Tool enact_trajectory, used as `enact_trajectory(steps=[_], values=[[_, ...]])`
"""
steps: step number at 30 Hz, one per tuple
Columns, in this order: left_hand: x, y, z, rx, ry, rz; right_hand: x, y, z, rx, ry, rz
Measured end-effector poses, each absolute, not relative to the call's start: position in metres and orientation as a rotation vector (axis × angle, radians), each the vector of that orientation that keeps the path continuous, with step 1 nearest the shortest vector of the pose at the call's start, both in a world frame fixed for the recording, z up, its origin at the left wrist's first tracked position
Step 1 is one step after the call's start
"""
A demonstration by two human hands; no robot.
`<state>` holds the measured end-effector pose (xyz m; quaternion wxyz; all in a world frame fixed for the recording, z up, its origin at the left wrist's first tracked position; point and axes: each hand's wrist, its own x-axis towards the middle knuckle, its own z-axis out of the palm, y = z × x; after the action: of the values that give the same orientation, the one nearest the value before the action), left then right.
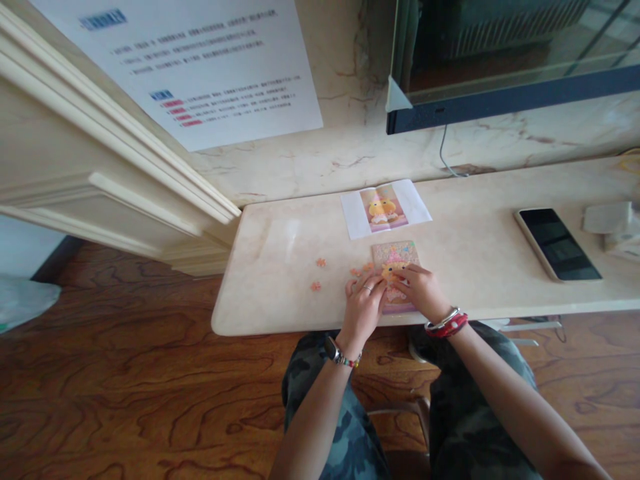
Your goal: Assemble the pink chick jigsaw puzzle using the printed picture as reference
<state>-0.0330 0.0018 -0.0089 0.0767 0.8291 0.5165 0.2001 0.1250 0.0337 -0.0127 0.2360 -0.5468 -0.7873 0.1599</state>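
A small jigsaw puzzle (396, 257) with a yellow cartoon figure lies near the front edge of the marble counter (280, 267). My left hand (364, 303) rests at the puzzle's left side, fingers curled with tips pressing down on it. My right hand (423, 288) lies over the puzzle's lower right part, fingers bent and pointing left towards the picture's middle. Whether either hand pinches a piece is hidden. Loose orange pieces (321, 262) (315, 287) lie left of my hands, with more pieces (359, 270) beside the puzzle. A printed reference picture (384, 207) lies behind the puzzle.
A dark-screened phone (557, 243) lies on the counter at the right, with a pale packet (613, 223) beyond it. A monitor (510, 60) and a paper notice (200, 67) are on the wall. My camouflage-trousered knees (350, 427) are below, over a wooden floor.
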Motion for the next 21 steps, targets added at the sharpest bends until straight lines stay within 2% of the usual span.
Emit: enact_trajectory(steps=[11, 21], values=[[-0.034, 0.0016, -0.0104, 2.47, 1.566, 0.598, 0.1162, 0.0297, -0.0111, -1.542, -2.291, 0.24], [-0.0353, 0.0011, -0.0102, 2.477, 1.576, 0.571, 0.1204, 0.0279, -0.0154, -1.487, -2.328, 0.234]])
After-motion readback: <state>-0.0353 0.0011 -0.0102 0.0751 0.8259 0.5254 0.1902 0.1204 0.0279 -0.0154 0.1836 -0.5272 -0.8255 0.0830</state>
